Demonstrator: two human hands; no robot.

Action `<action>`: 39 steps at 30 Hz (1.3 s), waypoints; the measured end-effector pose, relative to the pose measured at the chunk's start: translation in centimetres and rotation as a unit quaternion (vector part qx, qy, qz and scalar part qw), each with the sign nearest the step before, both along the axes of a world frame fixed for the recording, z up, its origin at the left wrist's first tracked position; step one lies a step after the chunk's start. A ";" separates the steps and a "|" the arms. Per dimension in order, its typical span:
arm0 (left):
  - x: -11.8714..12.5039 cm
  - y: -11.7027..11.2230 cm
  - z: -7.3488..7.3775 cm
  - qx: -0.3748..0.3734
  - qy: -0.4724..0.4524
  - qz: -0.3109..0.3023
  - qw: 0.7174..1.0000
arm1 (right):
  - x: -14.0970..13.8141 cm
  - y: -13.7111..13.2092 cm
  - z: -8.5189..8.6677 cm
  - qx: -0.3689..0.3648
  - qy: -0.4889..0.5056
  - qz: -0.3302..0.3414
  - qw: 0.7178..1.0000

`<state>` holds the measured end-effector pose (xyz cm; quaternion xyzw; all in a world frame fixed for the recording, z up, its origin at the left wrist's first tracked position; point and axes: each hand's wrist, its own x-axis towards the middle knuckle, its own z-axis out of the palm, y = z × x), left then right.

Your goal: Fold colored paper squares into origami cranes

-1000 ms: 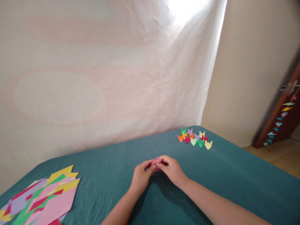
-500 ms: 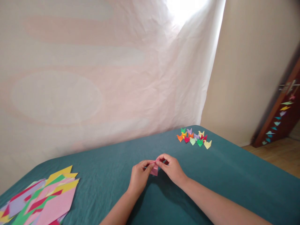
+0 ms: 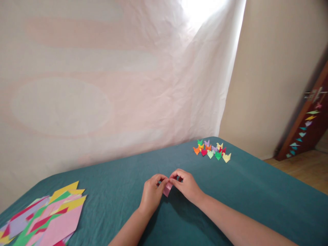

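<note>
Left hand [image 3: 152, 194]: we list it left of centre on the near half of the table. Thumb and forefinger are closed to a narrow pinch on the left upper edge of the pink folded paper, and the other fingers are curled under.
Pink folded paper [image 3: 167, 189]: a small, many-layered piece held between the two hands. Its upper end is at the fingertips. Its long axis runs from there down and slightly left, towards the near edge. We cannot tell whether its lower tip touches the cloth.
Right hand [image 3: 189, 186]: just right of the paper, fingertips closed on the upper right edge. A sliver of red shows between these fingers.
Relation: we find the paper right of the left hand and left of the right hand. Both hands touch it, and neither is clearly nearer.
Loose sheets [image 3: 55, 218]: a fanned heap at the near left corner, in pink, yellow, green, red and lilac, well apart from the hands.
Backdrop sheet [image 3: 115, 85]: a pale, creased fabric hanging behind the table, brightly lit at the top.
Teal cloth [image 3: 256, 201]: it covers the table, with slight wrinkles.
Folded pieces [image 3: 212, 151]: a cluster of small mixed-colour shapes at the far right, well apart from the hands.
Door [image 3: 311, 136]: brown, at the far right, with a string of small paper shapes [image 3: 301, 134] hung down it.
</note>
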<state>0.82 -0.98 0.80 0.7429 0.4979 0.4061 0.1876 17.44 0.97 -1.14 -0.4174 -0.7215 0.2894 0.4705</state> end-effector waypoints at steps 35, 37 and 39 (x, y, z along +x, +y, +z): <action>-1.3 1.3 -0.1 -0.136 -0.185 -0.004 0.973 | 0.5 0.7 -0.5 -0.086 0.101 0.042 0.990; -1.5 1.6 -0.5 -0.202 -0.284 -0.040 0.936 | 0.5 0.7 -0.6 -0.102 0.090 0.063 0.989; -1.6 1.7 -0.8 -0.237 -0.333 -0.058 0.911 | 0.3 0.5 -0.5 -0.118 0.087 0.090 0.985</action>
